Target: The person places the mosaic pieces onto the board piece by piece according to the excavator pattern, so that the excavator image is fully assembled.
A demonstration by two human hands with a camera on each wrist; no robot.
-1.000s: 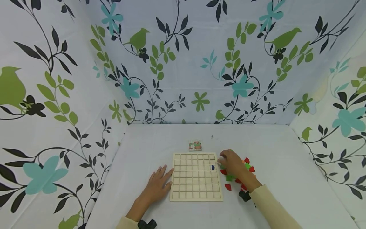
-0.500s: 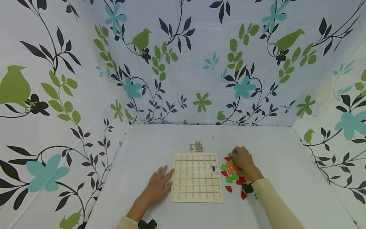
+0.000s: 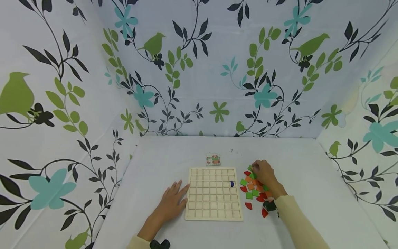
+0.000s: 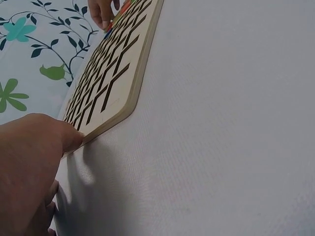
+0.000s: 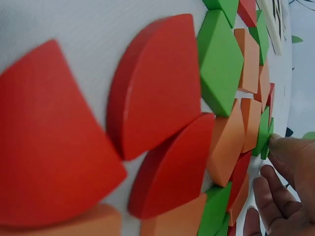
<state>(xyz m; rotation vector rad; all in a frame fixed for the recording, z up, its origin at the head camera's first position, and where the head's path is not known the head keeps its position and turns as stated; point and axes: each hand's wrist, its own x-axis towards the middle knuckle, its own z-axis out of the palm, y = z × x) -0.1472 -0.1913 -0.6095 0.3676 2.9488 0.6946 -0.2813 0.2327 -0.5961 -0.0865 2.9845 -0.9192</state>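
A wooden grid board (image 3: 213,218) lies flat on the white table, with one dark blue piece (image 3: 232,184) in a cell near its right side. My left hand (image 3: 170,204) rests spread at the board's left edge; in the left wrist view its thumb touches the rim of the board (image 4: 129,101). Right of the board is a loose pile of red, green and orange pieces. At the pile's far end, my right hand (image 3: 265,174) has its thumb and finger on a green piece (image 5: 270,129). The other fingers of this hand (image 5: 290,182) are curled.
A small printed card or packet (image 3: 212,159) lies behind the board. Single red pieces (image 3: 248,205) lie at the near side of the pile. Patterned cloth with leaves and birds stands at the back and both sides.
My right hand has moved from beside the board's upper right corner rightward to the far end of the pile, uncovering more pieces. My left hand has stayed in place.
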